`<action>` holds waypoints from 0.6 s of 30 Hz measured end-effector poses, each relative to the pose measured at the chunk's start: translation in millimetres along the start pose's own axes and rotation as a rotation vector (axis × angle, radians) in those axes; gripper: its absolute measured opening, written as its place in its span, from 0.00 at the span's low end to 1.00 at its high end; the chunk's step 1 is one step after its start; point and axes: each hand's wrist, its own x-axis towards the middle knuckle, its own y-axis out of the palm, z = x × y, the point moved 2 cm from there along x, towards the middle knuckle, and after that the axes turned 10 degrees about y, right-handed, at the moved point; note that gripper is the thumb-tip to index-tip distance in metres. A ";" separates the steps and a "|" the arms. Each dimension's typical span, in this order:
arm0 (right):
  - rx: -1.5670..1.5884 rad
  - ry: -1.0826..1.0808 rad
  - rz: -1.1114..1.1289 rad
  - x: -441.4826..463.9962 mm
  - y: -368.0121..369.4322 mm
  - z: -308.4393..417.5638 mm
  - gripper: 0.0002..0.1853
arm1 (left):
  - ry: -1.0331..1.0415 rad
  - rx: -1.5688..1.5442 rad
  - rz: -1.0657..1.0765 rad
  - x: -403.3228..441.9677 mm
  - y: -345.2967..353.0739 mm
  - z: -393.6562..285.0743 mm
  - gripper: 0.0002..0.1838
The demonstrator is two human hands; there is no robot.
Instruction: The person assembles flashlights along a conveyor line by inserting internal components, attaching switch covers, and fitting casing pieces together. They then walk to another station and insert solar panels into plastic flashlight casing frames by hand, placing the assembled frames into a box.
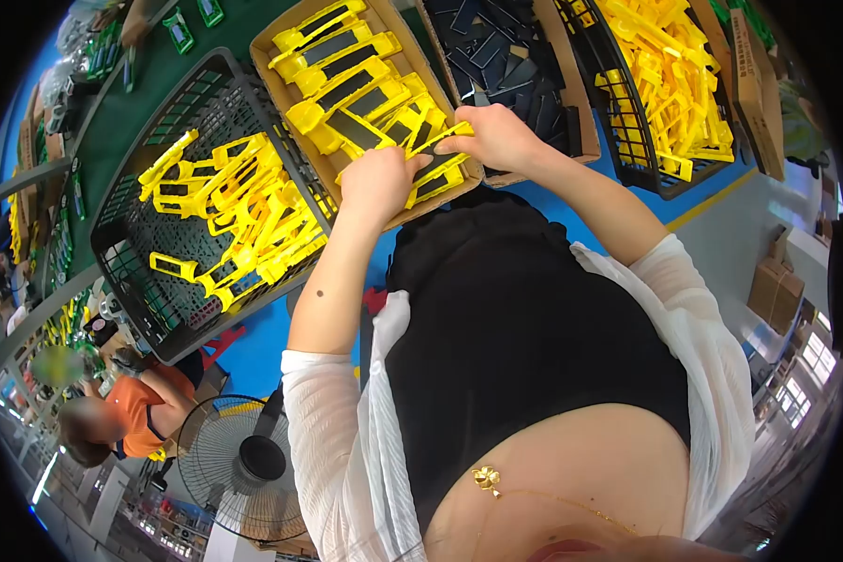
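Note:
Both my hands are over the cardboard box [264, 58] of yellow frames with dark panels. My left hand [380, 180] is closed on the near-left end of a yellow frame [443, 137]. At the frame's other end, my right hand [492, 137] pinches it between thumb and fingers. The frame is tilted above other yellow pieces, and my fingers partly cover it. More panelled yellow frames [346, 89] lie stacked in rows in the same box.
A black basket [121, 272] of yellow frames stands on the left. Dark panels [496, 56] fill a box behind my right hand. Another basket [634, 122] of yellow parts is at the right. A co-worker [140, 412] and a fan [262, 459] are lower left.

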 end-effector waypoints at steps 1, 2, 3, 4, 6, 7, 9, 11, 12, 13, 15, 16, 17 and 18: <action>0.001 -0.004 -0.005 0.0 -0.3 -1.3 0.24 | -0.001 -0.009 0.014 1.9 -0.1 0.4 0.27; 0.003 -0.008 -0.007 -0.5 0.5 -2.2 0.24 | 0.000 -0.035 0.050 3.5 -1.3 0.9 0.26; 0.008 -0.014 -0.010 -0.4 1.0 -2.6 0.24 | -0.006 -0.033 0.059 3.9 -2.0 -0.1 0.26; 0.005 -0.021 -0.003 -0.4 0.9 -2.9 0.24 | -0.014 -0.031 0.066 4.2 -2.7 -0.5 0.25; 0.006 -0.015 0.006 -0.1 1.4 -2.7 0.24 | -0.027 -0.021 0.077 3.1 -3.5 -2.2 0.25; 0.005 -0.012 0.008 0.6 1.1 -3.1 0.24 | -0.032 -0.014 0.075 2.9 -4.4 -3.5 0.25; 0.045 -0.020 0.011 2.9 2.3 -5.6 0.25 | -0.020 -0.023 0.033 3.9 -4.3 -3.5 0.24; 0.122 -0.019 0.047 2.3 3.8 -5.7 0.26 | 0.010 -0.054 -0.047 5.8 -0.6 1.4 0.22; 0.175 -0.013 0.082 -0.9 4.5 -5.3 0.27 | 0.034 -0.072 -0.076 6.6 1.3 0.9 0.21; 0.231 -0.007 0.123 -4.3 6.3 -4.8 0.28 | 0.054 -0.090 -0.103 5.8 3.5 0.2 0.19; 0.399 -0.082 0.095 -5.1 35.7 -17.4 0.29 | 0.074 -0.075 -0.115 2.6 2.3 2.6 0.18; 0.408 -0.081 0.086 -5.8 45.0 -22.6 0.32 | 0.072 -0.050 -0.098 -2.1 1.6 4.2 0.17; 0.419 -0.075 0.079 -13.2 49.2 -19.5 0.36 | 0.070 -0.027 -0.075 -6.1 1.4 6.6 0.16; 0.618 0.068 0.334 -20.0 43.3 -6.5 0.32 | 0.116 0.012 -0.105 -8.2 -2.4 16.3 0.16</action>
